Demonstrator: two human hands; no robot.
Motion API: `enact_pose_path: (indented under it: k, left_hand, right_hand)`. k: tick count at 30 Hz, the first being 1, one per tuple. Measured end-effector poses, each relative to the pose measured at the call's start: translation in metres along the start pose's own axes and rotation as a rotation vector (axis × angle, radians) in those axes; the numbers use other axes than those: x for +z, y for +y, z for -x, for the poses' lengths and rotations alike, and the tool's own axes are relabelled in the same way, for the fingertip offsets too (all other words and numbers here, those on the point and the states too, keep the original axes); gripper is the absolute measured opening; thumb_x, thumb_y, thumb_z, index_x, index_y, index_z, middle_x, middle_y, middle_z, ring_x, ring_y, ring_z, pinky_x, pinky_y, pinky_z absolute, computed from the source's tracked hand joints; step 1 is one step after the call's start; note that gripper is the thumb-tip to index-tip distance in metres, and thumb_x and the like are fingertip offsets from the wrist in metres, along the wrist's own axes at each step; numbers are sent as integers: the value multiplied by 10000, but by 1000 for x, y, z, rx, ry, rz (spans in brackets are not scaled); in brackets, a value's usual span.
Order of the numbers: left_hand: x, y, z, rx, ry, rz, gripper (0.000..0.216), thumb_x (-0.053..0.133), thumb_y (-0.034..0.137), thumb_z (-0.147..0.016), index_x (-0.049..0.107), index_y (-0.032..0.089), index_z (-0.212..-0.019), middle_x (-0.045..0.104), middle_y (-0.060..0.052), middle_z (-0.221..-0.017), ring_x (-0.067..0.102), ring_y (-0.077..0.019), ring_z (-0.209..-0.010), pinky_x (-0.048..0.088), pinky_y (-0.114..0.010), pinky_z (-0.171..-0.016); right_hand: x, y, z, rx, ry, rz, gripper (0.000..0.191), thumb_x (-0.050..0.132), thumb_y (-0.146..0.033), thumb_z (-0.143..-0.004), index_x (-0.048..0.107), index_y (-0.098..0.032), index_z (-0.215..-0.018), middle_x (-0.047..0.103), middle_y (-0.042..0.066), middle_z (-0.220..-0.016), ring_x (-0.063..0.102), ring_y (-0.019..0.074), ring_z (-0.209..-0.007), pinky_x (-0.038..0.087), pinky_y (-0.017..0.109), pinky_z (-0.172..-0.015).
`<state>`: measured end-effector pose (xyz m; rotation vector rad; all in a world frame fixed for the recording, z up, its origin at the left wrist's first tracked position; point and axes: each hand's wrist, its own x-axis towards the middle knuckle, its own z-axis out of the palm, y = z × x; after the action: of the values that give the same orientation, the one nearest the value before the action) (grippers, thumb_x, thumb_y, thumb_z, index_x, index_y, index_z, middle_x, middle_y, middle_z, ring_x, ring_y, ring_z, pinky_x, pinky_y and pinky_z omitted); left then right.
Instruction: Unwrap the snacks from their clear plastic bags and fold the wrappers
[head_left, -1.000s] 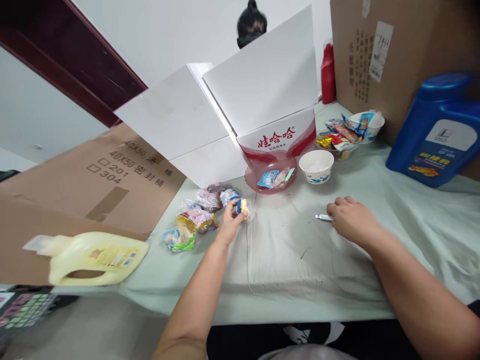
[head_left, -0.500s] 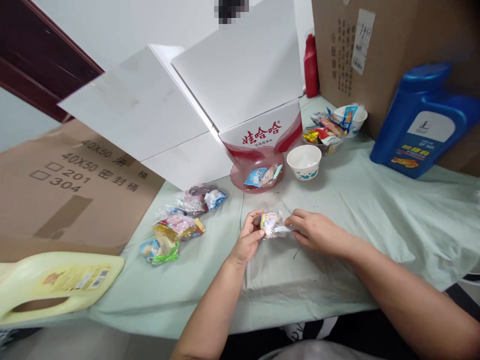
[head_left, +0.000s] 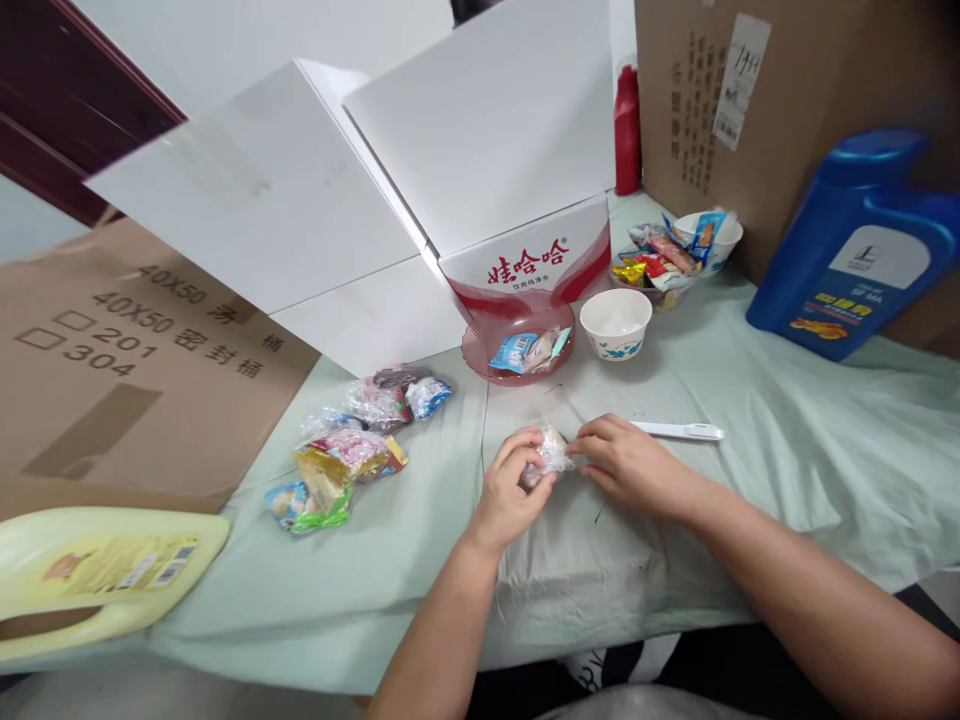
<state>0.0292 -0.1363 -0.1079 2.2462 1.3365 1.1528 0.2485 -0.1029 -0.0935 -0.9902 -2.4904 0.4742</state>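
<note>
My left hand (head_left: 517, 487) is closed around a small clear-wrapped snack packet (head_left: 553, 452) with a bit of yellow on it. At the packet's right edge, my right hand (head_left: 626, 462) pinches the plastic wrapper between its fingertips. Just behind the right hand lies a slim white-handled tool (head_left: 686, 431) flat on the cloth; its left end is hidden by the hand. Beyond the packet stands a pink glass bowl (head_left: 480, 365) holding a blue packet (head_left: 514, 353). A white paper bowl (head_left: 615, 325) with a blue leaf print is beside it.
Several wrapped snacks (head_left: 352, 450) are heaped on the left. A heaped snack bowl (head_left: 664, 295) sits at the back right. Around the cloth stand a white carton (head_left: 532, 265), a blue jug (head_left: 840, 250), a yellow jug (head_left: 112, 580), a red bottle (head_left: 627, 130) and brown boxes (head_left: 150, 350).
The white tool has left my right hand and now rests on the cloth behind it. My right fingers now pinch the wrapper, and my left hand has curled further over the packet.
</note>
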Motion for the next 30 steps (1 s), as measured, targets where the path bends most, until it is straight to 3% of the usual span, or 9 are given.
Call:
enact_pose_path:
  k: [7, 10, 14, 19, 21, 23, 26, 28, 30]
  left_hand:
    - [-2, -1, 6, -100, 106, 195, 85, 574, 251, -893, 540, 206, -830, 663, -69, -970, 636, -194, -949, 530, -352, -831]
    - [4, -3, 10, -218, 202, 332, 82, 547, 231, -881, 504, 212, -947, 634, -42, -916, 638, -148, -850, 526, -274, -751]
    - [3, -9, 7, -354, 438, 461, 363, 568, 127, -724, 507, 229, -1068, 541, 39, -762, 565, -103, -702, 488, -220, -689]
    - [-7, -16, 0, -580, 608, 574, 385, 549, 121, -571, 601, 184, -947, 537, 37, -731, 487, -87, -628, 395, -176, -582]
    - [-8, -15, 0, -622, 612, 594, 357, 563, 138, -565, 606, 180, -917, 549, 39, -715, 485, -88, -613, 392, -182, -580]
    - [-7, -12, 1, -643, 545, 633, 299, 600, 158, -580, 601, 180, -879, 553, 41, -696, 496, -93, -608, 401, -190, -585]
    - [-4, -6, 3, -624, 390, 692, 216, 662, 187, -625, 591, 177, -829, 578, 32, -708, 527, -98, -629, 417, -198, -606]
    - [-5, -3, 3, -609, 365, 711, 201, 690, 216, -649, 585, 177, -816, 584, 31, -701, 532, -98, -620, 422, -203, -607]
    - [-7, -4, 1, -605, 432, 721, 212, 708, 244, -645, 568, 179, -789, 576, 34, -680, 532, -99, -601, 424, -206, -595]
  right_hand:
    - [12, -23, -2, -174, 77, -95, 407, 582, -178, -892, 525, -184, -1294, 583, 143, -1277, 542, 256, -1163, 478, 432, -955]
    - [15, -28, -3, -100, 38, -40, 313, 554, -208, -917, 558, -175, -1228, 633, 114, -1104, 616, 225, -968, 508, 362, -816]
    - [18, -29, -2, 7, 21, 53, 149, 471, -179, -944, 617, -167, -971, 642, 69, -899, 613, 187, -789, 449, 294, -688]
    - [5, -13, 1, 243, 270, 31, 117, 443, -159, -896, 551, -186, -858, 614, 38, -787, 558, 169, -652, 386, 290, -595]
    - [-1, -10, 2, 274, 364, -22, 86, 457, -169, -879, 533, -194, -849, 602, 34, -765, 550, 174, -647, 402, 297, -598]
    - [-1, -13, 2, 153, 389, -83, 68, 510, -218, -877, 547, -188, -924, 626, 70, -870, 589, 209, -792, 461, 327, -695]
    - [9, -25, 0, -89, 268, -113, 387, 624, -293, -850, 525, -175, -1205, 608, 140, -1155, 563, 267, -1047, 484, 411, -867]
    - [15, -29, -2, -107, 180, -91, 373, 591, -244, -877, 537, -183, -1241, 621, 130, -1133, 588, 252, -991, 506, 396, -827]
    - [16, -26, -2, -42, 195, -108, 232, 484, -163, -918, 613, -181, -1110, 642, 95, -992, 618, 207, -859, 516, 339, -752]
